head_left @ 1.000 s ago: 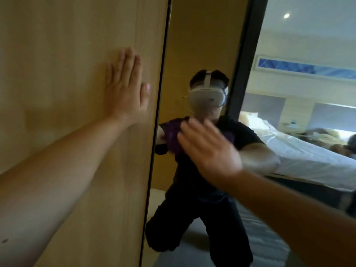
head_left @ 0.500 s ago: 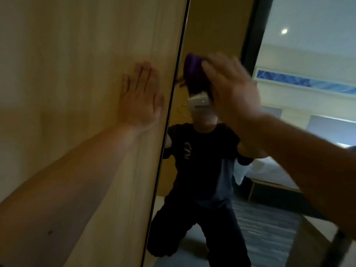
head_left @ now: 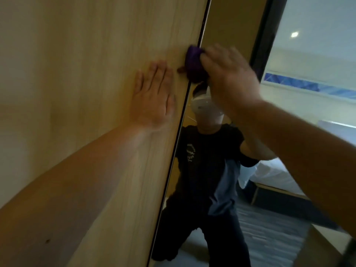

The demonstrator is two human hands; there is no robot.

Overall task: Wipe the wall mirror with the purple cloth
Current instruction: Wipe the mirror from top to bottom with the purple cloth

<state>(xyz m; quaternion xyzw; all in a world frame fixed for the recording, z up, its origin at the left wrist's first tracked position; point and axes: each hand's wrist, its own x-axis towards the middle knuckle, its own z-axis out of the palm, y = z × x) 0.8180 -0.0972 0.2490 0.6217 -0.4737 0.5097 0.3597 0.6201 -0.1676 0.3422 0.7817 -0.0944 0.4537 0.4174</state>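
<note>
Pressing the Cloth at the Mirror's Edge

Pressing the bunched purple cloth (head_left: 193,65) against the left edge of the tall frameless wall mirror (head_left: 217,170), our right hand (head_left: 229,81) reaches in from the lower right, its back turned toward us. Its fingers are spread and only gently curved, laid flat over the cloth rather than curled around it; how the fingertips sit on the fabric we cannot tell, since the hand is blurred and hides them. The cloth sits high on the glass, straddling the thin dark seam where the mirror meets the pale wood-grain wall panel (head_left: 86,74), with a small dark tail of fabric poking out to the left onto the wood.

Our left hand (head_left: 154,97) lies palm-down on that panel, fingers straight, close together and pointing upward, holding nothing. It rests just beside the mirror's edge and a little below the cloth, apart from it. The forearm stretches back toward the lower left corner.

In the glass we see our own reflection (kneeling, in a dark T-shirt and dark trousers), a white headset (head_left: 206,108) just beneath the cloth. To the right of it the mirror shows a bed with white bedding (head_left: 273,178), a round ceiling light (head_left: 294,34) and a long blue wall picture (head_left: 300,86).
</note>
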